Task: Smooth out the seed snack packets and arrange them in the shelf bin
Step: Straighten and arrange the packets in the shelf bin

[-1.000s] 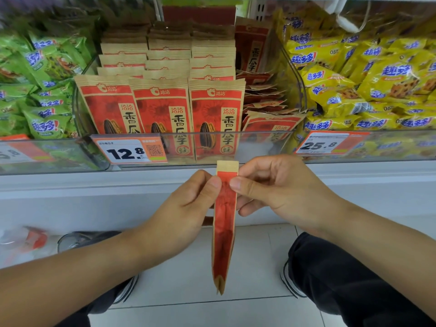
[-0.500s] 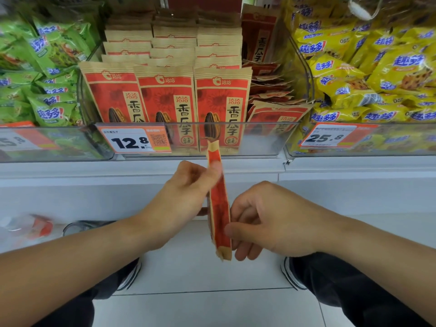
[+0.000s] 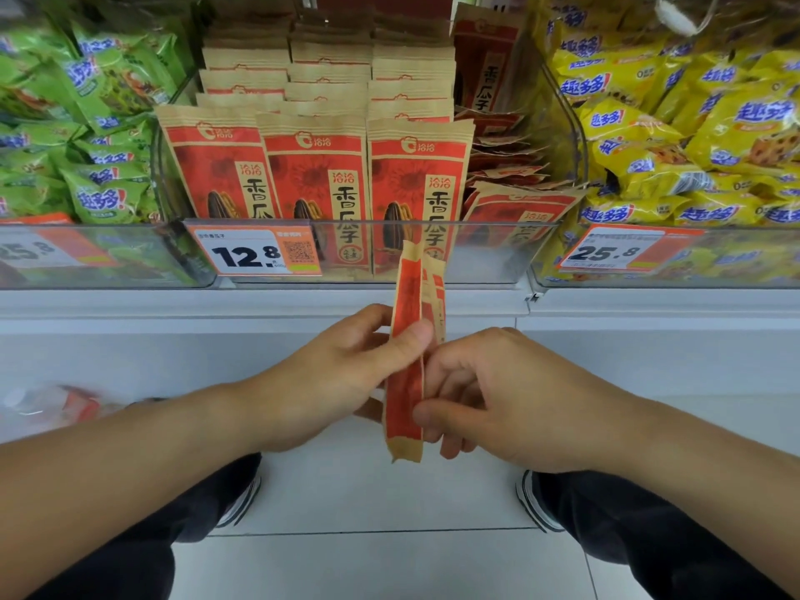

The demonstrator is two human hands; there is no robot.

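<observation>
Since half a second ago, the right hand point(image 3: 511, 396) has stayed low on the packet point(image 3: 406, 365) while the left hand's point(image 3: 342, 383) thumb has slid a little down its edge; the packet itself sits edge-on at frame centre, upright, just below the bin front. Both hands pinch it: the left thumb presses the near face around mid-height with fingers behind, and the right thumb and curled fingers clamp the lower part, near the bottom seal; a second thin layer shows beside the top, though whether that is another packet or a fold cannot be told. It looks light and papery, stiff enough to stand yet easily creased, with loose seeds inside likely to shift; holding it by the flat faces near the seals and stroking along its length seems the safest way to flatten it. Beyond the hands, the clear shelf bin point(image 3: 476, 253) holds three neat upright rows point(image 3: 311, 166) at centre, with a jumbled heap point(image 3: 511, 184) at centre right and a price tag point(image 3: 255, 253) on its front.
</observation>
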